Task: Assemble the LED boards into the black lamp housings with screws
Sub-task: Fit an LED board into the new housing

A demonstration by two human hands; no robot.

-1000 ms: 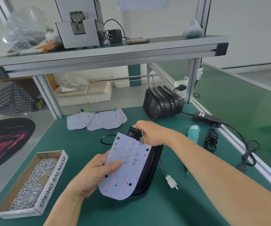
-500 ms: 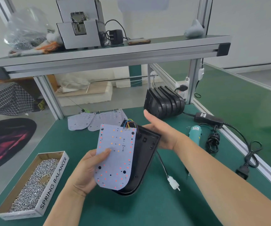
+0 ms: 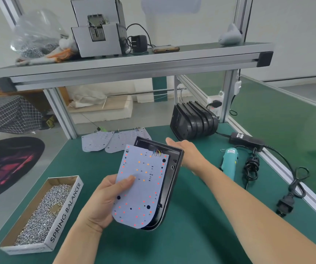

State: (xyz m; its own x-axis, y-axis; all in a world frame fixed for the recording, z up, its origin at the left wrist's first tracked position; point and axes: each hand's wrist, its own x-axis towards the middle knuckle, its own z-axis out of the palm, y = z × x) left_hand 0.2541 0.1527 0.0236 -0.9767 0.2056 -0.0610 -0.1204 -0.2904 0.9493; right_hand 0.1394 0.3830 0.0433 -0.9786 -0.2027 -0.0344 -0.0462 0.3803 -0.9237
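My left hand (image 3: 103, 202) grips a white LED board (image 3: 142, 185) by its lower left edge, thumb pressed on its face. The board lies over a black lamp housing (image 3: 169, 180), tilted up above the green table, with coloured wires (image 3: 157, 152) joining them at the top. My right hand (image 3: 188, 151) supports the housing from behind on its far right side, fingers straight. A stack of black housings (image 3: 193, 121) stands at the back. Spare LED boards (image 3: 113, 141) lie flat behind the held one. A cardboard box of screws (image 3: 41, 214) sits at the left.
A teal electric screwdriver (image 3: 229, 161) lies to the right with a black power adapter (image 3: 246, 141), coiled cable and plug (image 3: 284, 204). An aluminium shelf (image 3: 130, 63) spans overhead carrying a grey machine (image 3: 98, 29) and a bag. The table's metal rail runs along the right edge.
The board and housing have been lifted and tilted upright toward me. My right hand left the wires at the top and now lies flat behind the housing.
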